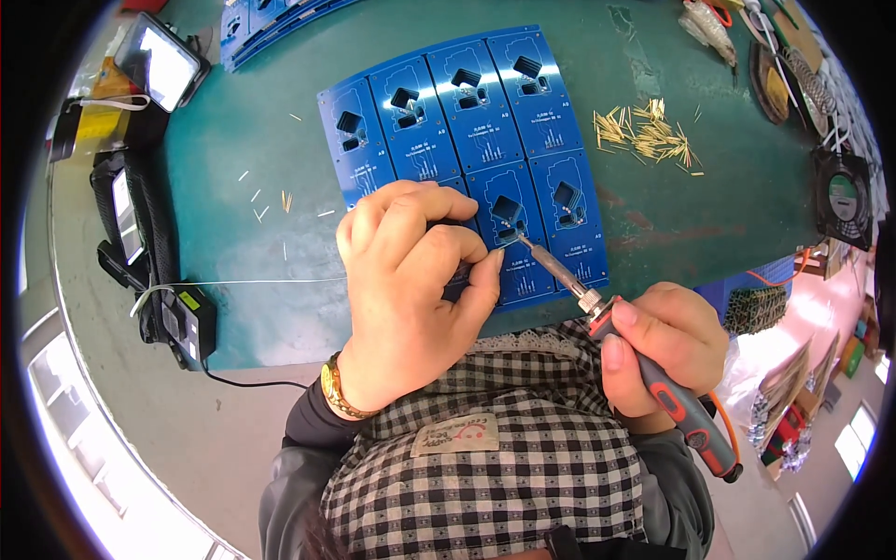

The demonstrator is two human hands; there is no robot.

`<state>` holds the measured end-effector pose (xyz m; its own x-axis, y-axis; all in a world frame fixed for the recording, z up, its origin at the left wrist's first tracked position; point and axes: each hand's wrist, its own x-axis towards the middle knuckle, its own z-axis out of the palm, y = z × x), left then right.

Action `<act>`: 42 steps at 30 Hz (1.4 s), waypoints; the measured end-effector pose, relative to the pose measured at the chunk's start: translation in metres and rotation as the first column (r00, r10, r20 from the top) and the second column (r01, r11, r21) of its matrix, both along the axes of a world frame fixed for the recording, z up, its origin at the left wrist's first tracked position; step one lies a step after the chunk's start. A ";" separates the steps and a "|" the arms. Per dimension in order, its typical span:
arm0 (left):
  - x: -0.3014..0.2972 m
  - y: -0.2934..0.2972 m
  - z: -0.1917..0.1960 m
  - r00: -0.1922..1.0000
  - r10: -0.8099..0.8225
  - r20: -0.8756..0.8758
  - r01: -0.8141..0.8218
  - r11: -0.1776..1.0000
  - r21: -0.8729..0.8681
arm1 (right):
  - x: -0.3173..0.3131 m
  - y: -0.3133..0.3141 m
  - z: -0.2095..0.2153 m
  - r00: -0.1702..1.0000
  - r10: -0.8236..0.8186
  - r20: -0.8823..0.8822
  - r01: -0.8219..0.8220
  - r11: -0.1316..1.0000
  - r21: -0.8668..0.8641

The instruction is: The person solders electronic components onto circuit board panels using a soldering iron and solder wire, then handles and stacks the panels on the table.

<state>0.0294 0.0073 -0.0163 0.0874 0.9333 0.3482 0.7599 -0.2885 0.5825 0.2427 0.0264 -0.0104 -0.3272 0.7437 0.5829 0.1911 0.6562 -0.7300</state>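
My right hand [674,338] is wrapped round the grey and red handle of a soldering iron [679,403]. Its metal tip reaches a square-holed section in the lower row of a blue circuit board panel [481,135]. Over the panel's lower left part, my left hand [406,266] pinches a thin solder wire [271,281], which runs in from the left. The wire's end comes out beside the thumb, close to the iron's tip. Each visible board section carries a dark tilted square and a smaller dark opening under it. My left hand hides some sections.
Many thin gold pins [646,135] lie in a pile right of the panel on the green mat [280,327]. A few loose bits [287,202] lie at the left. More blue panels [266,23] stand at the back. A small fan [842,196] stands at the right, a lit screen [163,65] at the far left.
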 end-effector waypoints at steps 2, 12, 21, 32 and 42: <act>0.000 0.000 -0.001 1.000 0.000 0.004 0.000 1.000 0.008 | -0.001 0.001 0.001 1.000 0.012 0.028 -0.012 1.000 0.011; -0.001 0.002 0.004 0.998 0.026 0.056 -0.025 1.000 -0.014 | 0.003 -0.001 -0.003 0.998 -0.055 -0.032 0.056 0.998 0.019; -0.002 0.002 0.005 0.997 0.065 0.047 -0.064 0.997 -0.034 | -0.006 0.003 -0.004 0.999 -0.019 -0.048 0.020 1.000 0.019; -0.001 0.003 0.004 0.997 0.072 0.032 -0.070 0.997 -0.041 | -0.012 0.003 0.005 0.999 0.030 0.043 -0.029 0.999 -0.019; -0.004 0.002 0.004 0.993 0.088 0.076 -0.085 0.996 -0.033 | -0.005 0.011 0.014 1.000 -0.022 0.008 0.022 0.994 -0.106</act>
